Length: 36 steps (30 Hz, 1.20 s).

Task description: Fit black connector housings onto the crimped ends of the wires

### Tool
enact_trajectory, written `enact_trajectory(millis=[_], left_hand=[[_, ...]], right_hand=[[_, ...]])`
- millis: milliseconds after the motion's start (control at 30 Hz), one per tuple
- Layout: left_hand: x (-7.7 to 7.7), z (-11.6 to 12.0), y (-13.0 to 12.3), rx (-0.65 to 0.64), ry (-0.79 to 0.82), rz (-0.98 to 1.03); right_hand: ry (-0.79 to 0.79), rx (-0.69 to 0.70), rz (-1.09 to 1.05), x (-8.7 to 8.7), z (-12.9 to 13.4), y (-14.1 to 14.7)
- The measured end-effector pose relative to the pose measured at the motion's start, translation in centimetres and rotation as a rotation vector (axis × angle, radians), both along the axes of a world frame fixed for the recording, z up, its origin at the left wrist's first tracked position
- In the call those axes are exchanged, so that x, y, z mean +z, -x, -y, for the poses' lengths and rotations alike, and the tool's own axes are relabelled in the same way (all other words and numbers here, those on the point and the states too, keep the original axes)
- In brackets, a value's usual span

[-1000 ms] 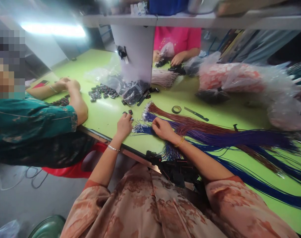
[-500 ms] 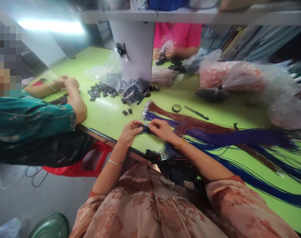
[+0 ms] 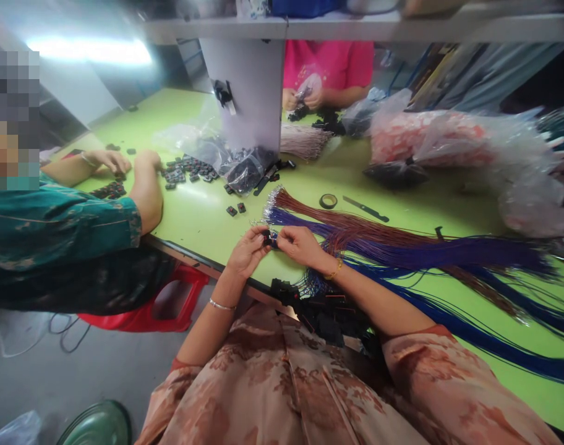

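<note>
Near the table's front edge, my left hand [image 3: 248,252] pinches a small black connector [image 3: 267,237] with a red spot. Close on its right, my right hand [image 3: 301,245] has thumb and finger pressed together at a wire end beside the connector; the exact grip is partly hidden. Brown wires [image 3: 310,209] and purple wires [image 3: 384,248] with silvery tips lie just beyond my hands and run right. Blue wires [image 3: 430,312] pass by my right forearm. More black connectors [image 3: 326,315] are heaped against my lap at the table edge.
Tape roll [image 3: 328,201] and a knife [image 3: 365,209] lie behind the wires. Two loose connectors [image 3: 236,209] sit left of them, a connector pile [image 3: 192,170] farther back. One person's arm [image 3: 147,191] rests at left; another person [image 3: 328,71] works opposite. Plastic bags [image 3: 430,139] fill the back right.
The black connector shows more clearly between my left fingers, its red spot now visible. My hands stay close together. The left person's hands have moved apart.
</note>
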<state>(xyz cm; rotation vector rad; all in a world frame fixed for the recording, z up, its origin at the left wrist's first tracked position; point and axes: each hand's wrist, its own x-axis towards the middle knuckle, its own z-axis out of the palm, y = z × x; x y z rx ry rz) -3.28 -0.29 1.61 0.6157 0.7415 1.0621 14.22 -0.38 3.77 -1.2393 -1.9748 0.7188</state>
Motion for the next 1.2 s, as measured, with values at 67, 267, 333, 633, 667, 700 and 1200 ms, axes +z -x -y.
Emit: enact_trajectory(millis=[67,267,333,633,667,700,1200], left_hand=[[0.0,0.1,0.1,-0.007,-0.006,-0.003],[-0.1,0.2,0.1,0.002,-0.046,-0.054],[-0.2,0.3,-0.1,0.011,-0.081,-0.098],[-0.5,1.0,-0.6,0.12,-0.079,-0.222],[-0.5,1.0,-0.7,0.126,-0.087,-0.233],[-0.6,1.1,-0.7,0.132,-0.1,-0.249],[-1.6,-0.4,-1.3,0.126,-0.001,-0.199]], right_hand=[[-0.009,0.0,0.016,0.1,0.0,0.1],[-0.018,0.034,0.045,0.1,0.2,0.2],[-0.024,0.047,0.043,-0.1,0.2,0.3],[-0.087,0.194,0.166,-1.1,-0.1,0.3],[-0.089,0.176,0.207,-1.2,0.0,0.4],[-0.093,0.152,0.248,-1.3,0.1,0.5],[0.043,-0.195,0.668,-1.7,-6.8,-3.7]])
